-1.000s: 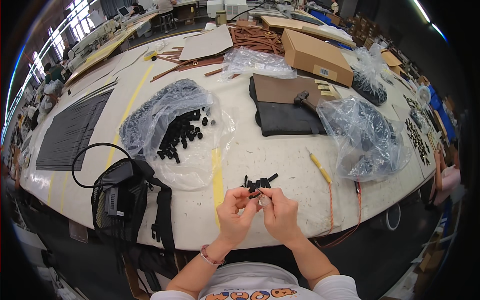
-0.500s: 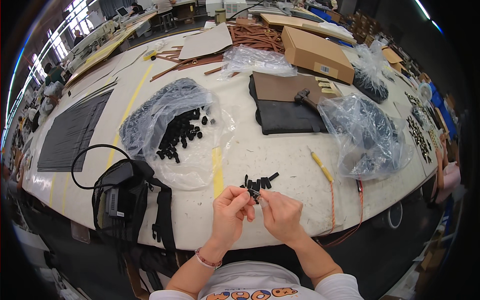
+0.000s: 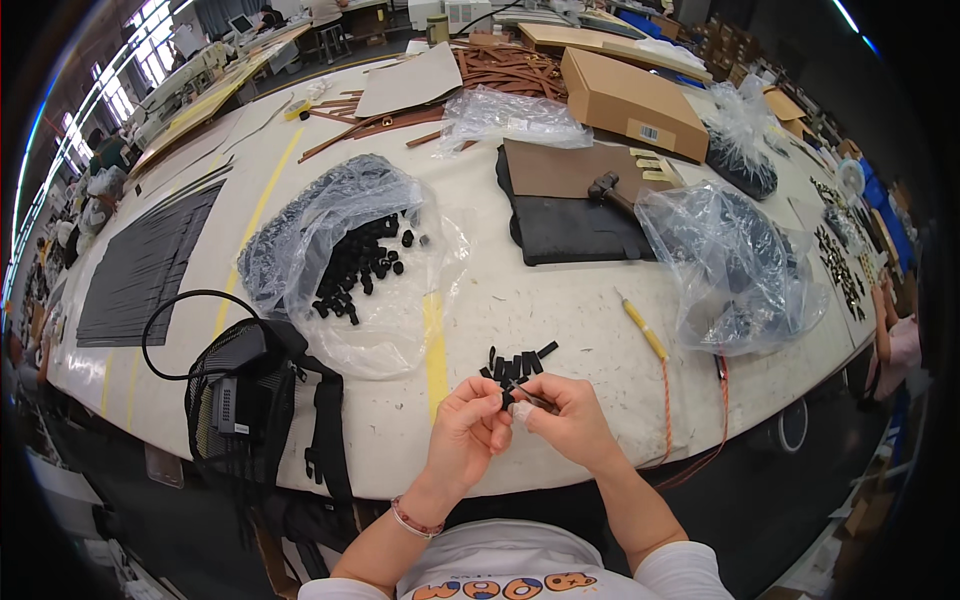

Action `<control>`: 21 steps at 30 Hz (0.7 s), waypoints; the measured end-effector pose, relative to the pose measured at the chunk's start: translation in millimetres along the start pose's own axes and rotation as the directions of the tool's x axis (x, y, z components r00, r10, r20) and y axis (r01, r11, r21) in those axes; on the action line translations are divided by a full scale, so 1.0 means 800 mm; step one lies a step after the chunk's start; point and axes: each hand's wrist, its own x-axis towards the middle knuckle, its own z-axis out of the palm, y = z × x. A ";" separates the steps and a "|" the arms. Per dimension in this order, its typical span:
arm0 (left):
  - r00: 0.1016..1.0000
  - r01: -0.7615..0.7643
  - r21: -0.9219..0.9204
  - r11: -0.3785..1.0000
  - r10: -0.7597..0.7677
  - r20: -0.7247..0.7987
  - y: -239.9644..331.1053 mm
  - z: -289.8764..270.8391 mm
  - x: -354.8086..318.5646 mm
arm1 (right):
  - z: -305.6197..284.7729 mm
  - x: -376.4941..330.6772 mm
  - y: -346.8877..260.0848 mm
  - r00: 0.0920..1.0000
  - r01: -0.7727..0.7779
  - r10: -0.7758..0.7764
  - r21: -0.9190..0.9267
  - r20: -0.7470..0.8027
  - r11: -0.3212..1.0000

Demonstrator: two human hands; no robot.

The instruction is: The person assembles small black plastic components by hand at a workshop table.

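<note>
Both of your hands met at the near edge of the white table (image 3: 560, 300): your left hand (image 3: 468, 432) and right hand (image 3: 572, 422) were drawn close together, fingertips pinching a small black piece (image 3: 508, 398) between them, with what looked like a thin dark tool lying across your right fingers, though it was too small to be sure. Just beyond your fingertips lay a little cluster of black strips (image 3: 516, 362) on the table, apart from your hands. Farther off to your left, an opened clear plastic bag (image 3: 335, 240) spilled a heap of black beads-like parts (image 3: 360, 270), and near the table edge on that side sat a black mesh pouch (image 3: 245, 395) with a looped cable. To your right lay a yellow-handled tool (image 3: 643, 328) beside an orange cord (image 3: 664, 405) hanging over the edge, and past it a second crumpled clear bag (image 3: 735, 265) of dark items. Behind that were a dark flat mat (image 3: 575, 228) with a brown sheet on it and a cardboard box (image 3: 632, 98). Nothing stood between your hands and the strips.
</note>
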 end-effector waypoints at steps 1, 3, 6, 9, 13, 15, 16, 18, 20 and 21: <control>1.000 -0.001 0.024 1.000 0.001 -0.003 0.000 0.001 -0.002 | 0.001 -0.001 0.001 1.000 0.000 0.000 -0.021 -0.021 1.000; 1.000 -0.001 0.047 0.999 0.002 -0.007 0.001 0.002 -0.004 | 0.002 -0.002 -0.002 1.000 0.009 -0.010 -0.036 -0.029 0.999; 1.000 0.027 0.117 0.993 -0.025 -0.015 0.000 0.005 -0.006 | 0.005 -0.003 -0.003 0.995 0.057 -0.067 -0.136 -0.070 0.989; 0.976 -0.184 0.390 0.902 0.213 -0.034 -0.012 0.014 -0.015 | 0.006 -0.001 -0.003 0.985 0.083 -0.107 -0.169 -0.136 0.982; 0.910 -0.383 0.653 0.653 0.386 0.147 -0.015 0.016 -0.015 | 0.003 0.002 0.011 0.979 0.119 -0.121 -0.021 -0.165 0.993; 0.925 -0.358 0.646 0.674 0.349 0.149 -0.014 0.012 -0.014 | 0.001 -0.001 0.010 0.984 0.114 -0.120 -0.052 -0.130 0.992; 0.906 -0.391 0.716 0.579 0.377 0.190 -0.016 0.008 -0.013 | 0.000 -0.002 0.009 0.989 0.109 -0.117 -0.083 -0.094 0.991; 0.887 -0.418 0.774 0.477 0.399 0.233 -0.015 0.006 -0.015 | 0.000 -0.005 0.009 0.987 0.139 -0.149 -0.147 -0.061 0.979; 0.951 -0.251 0.755 0.605 0.300 0.076 -0.006 0.008 -0.017 | 0.000 -0.006 0.006 0.984 0.170 -0.179 -0.208 -0.025 0.963; 0.942 -0.265 0.610 0.747 0.336 -0.002 0.003 0.003 -0.011 | -0.001 -0.005 0.000 0.980 0.184 -0.197 -0.207 -0.043 0.961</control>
